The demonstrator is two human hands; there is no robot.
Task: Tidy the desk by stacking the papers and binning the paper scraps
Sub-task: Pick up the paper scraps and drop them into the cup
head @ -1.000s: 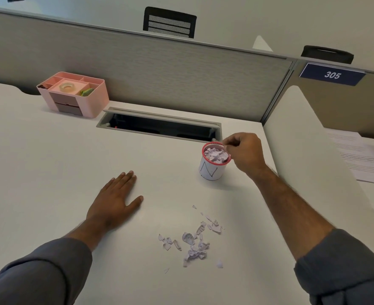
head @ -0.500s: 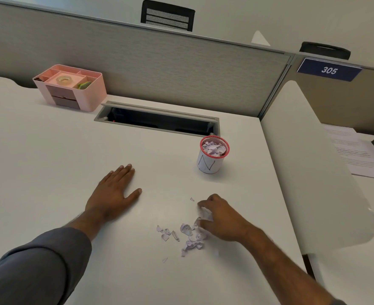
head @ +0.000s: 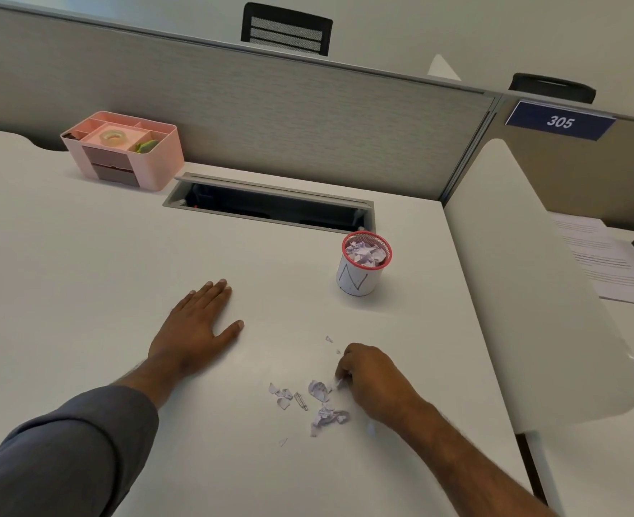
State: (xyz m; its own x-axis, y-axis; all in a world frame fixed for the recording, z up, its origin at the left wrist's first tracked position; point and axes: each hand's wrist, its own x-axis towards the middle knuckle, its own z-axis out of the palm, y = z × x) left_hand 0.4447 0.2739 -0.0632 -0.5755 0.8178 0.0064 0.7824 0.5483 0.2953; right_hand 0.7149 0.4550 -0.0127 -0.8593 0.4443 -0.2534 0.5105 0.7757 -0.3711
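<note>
Right hand [head: 373, 378] pinching up scraps [head: 322, 403] from the white surface [head: 102, 278].

Its fingers are curled, pinching a small torn bit; the left hand [head: 196, 330] lies flat and spread, holding nothing. The scraps lie loosely just beside the right hand, near a paper clip [head: 300, 401]; being light, limp and crumpled, they likely need fingertip pinches or sweeping together. The red-rimmed bin [head: 362, 266] stands farther back, already heaped. Printed papers [head: 602, 263] lie beyond the white divider [head: 531, 292]. A pink organiser [head: 121, 153] sits by the grey partition [head: 308, 117].
</note>
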